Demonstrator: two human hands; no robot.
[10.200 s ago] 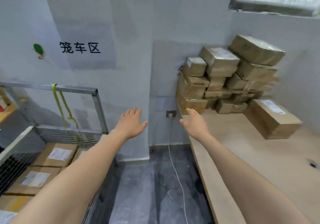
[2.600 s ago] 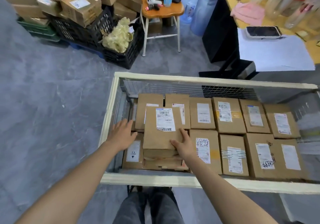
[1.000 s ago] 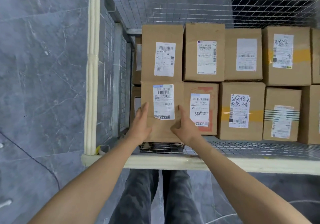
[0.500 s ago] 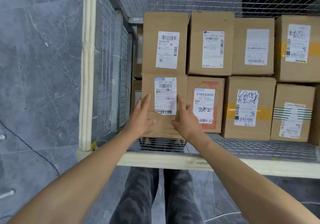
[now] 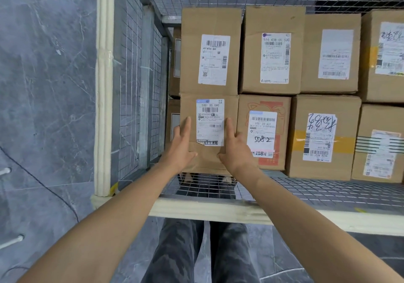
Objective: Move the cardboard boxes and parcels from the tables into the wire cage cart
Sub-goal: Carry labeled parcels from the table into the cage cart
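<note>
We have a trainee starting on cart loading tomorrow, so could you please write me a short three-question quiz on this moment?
1. True or false: the left hand and the right hand both lie on the box labelled 530-05 040.
2. The handwriting on the red-printed box beside it reads: A) 5082 B) 7731 C) 1204.
3. What shows between that first box and the near rail of the wire cage cart?
Key: 1 true; 2 A; 3 wire mesh.
</note>
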